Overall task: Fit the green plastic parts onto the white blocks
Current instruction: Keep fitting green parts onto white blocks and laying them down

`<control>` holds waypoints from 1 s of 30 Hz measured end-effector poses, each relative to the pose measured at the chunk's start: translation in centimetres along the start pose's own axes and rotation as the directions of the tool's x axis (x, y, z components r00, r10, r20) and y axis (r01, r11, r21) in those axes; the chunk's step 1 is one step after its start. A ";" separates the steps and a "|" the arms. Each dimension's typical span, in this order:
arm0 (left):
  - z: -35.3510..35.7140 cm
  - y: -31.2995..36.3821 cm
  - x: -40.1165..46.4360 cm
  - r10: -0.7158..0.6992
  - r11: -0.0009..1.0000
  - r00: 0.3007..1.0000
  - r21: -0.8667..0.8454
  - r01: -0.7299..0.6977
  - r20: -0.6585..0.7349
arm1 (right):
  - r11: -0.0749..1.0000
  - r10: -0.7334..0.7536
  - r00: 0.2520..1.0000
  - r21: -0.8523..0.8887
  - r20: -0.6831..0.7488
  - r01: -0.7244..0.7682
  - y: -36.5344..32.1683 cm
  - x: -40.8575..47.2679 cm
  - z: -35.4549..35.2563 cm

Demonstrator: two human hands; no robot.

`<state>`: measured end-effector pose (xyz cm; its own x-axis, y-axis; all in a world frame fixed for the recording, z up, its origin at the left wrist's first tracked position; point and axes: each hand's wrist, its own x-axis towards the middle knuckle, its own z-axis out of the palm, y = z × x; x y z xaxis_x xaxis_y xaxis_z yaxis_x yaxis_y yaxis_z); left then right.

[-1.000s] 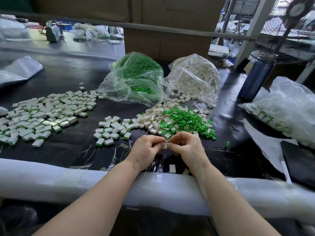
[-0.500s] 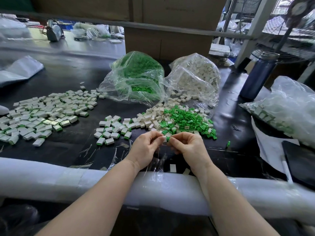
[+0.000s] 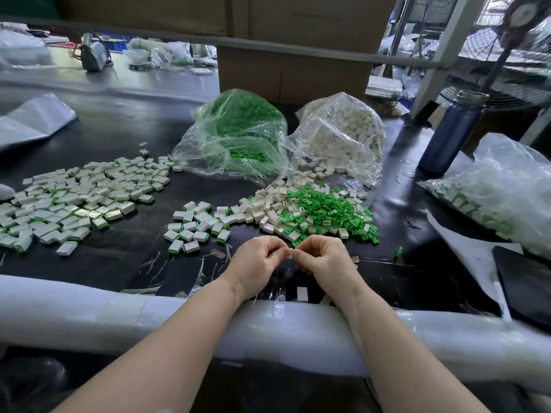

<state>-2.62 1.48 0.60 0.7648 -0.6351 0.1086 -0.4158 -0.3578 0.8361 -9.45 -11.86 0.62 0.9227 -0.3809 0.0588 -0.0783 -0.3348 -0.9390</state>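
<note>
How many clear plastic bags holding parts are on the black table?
3: the clear bag of green parts at centre back, the clear bag of white blocks beside it, the clear bag of assembled pieces at right.

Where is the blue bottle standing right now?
The blue bottle stands upright at the far right of the table in the head view, right of the bag of white blocks and in front of the fan.

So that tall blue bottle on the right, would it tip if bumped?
Probably. The blue bottle stands upright, tall and narrow, so a high knock could topple it. On its side it would likely roll, being round. Its weight is unclear.
</note>
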 end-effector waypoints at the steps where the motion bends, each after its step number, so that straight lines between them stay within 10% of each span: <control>1: 0.0 0.0 0.0 -0.001 1.000 1.000 -0.015 0.000 -0.014 | 1.000 -0.006 1.000 0.023 -0.012 0.006 0.0 0.0 0.0; 16: 0.3 0.2 0.1 -0.019 0.992 0.997 -0.124 0.010 -0.071 | 0.957 -0.119 0.993 0.266 -0.006 0.117 0.0 -0.2 -0.1; 30: 0.0 0.6 0.1 0.039 0.979 0.999 -0.201 -0.042 -0.019 | 0.992 -0.100 0.985 0.093 0.140 0.087 -0.3 0.0 0.2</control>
<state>-2.80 1.16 1.13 0.7571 -0.6354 0.1516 -0.3404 -0.1857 0.9218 -9.34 -11.60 0.85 0.9696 -0.2214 0.1040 0.0378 -0.2847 -0.9579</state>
